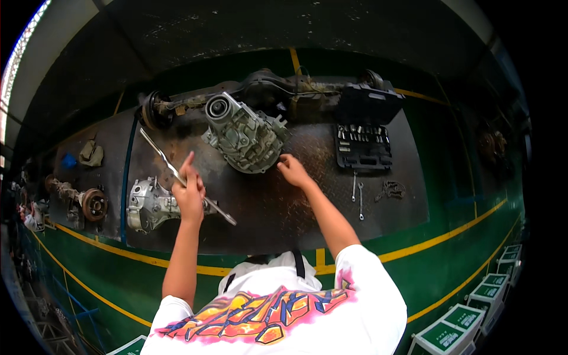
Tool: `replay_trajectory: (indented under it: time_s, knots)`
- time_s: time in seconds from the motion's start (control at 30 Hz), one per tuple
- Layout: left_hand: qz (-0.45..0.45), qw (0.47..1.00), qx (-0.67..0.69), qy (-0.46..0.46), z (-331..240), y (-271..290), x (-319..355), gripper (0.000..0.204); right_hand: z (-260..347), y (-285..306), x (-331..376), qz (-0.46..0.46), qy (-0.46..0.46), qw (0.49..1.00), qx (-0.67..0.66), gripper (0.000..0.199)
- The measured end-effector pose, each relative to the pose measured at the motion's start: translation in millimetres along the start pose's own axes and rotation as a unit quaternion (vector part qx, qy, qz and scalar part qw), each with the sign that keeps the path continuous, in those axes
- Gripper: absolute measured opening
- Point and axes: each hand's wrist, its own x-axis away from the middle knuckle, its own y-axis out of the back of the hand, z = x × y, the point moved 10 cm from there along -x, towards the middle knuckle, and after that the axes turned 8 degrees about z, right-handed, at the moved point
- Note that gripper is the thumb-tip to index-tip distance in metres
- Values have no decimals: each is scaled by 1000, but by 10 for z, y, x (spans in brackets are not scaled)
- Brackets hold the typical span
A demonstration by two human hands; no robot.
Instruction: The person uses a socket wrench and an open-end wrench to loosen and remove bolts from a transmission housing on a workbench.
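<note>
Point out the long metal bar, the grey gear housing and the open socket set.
long metal bar [158,152], head view, upper shaft
grey gear housing [245,137], head view, casing middle
open socket set [362,145], head view, socket tray

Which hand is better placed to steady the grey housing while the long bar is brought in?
Probably the right hand: its fingers already rest at the grey housing. The left hand is gripping the long bar.

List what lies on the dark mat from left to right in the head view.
Brake disc hub → small silver housing → left hand gripping the long breaker bar → large differential housing → right hand → two wrenches → open socket set case.
</note>
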Motion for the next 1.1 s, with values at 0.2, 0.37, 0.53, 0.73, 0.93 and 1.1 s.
replay_trajectory:
  time_s: [0.2,0.37,0.53,0.73,0.93,1.1]
  knots:
    - [-170,929,-274,-181,-450,-288,-1130,31,-52,693,-1252,-181,-63,962,196,46]
    - [-135,896,-349,-239,-483,-880,-1336,23,-263,676,-1681,-132,-146,965,175,41]
    - [-143,894,-385,-178,-503,-774,-1493,19,-217,666,-1669,-178,-162,968,77,42]
    - [-59,911,-358,-195,-451,-859,-1605,24,-214,753,-1408,-263,-176,942,111,42]
    - [49,941,-289,-169,-307,-670,-1742,24,-325,528,-593,-305,-254,915,71,43]
    - [166,950,-231,-128,-197,-631,-1787,20,-349,62,362,-347,-303,887,5,49]
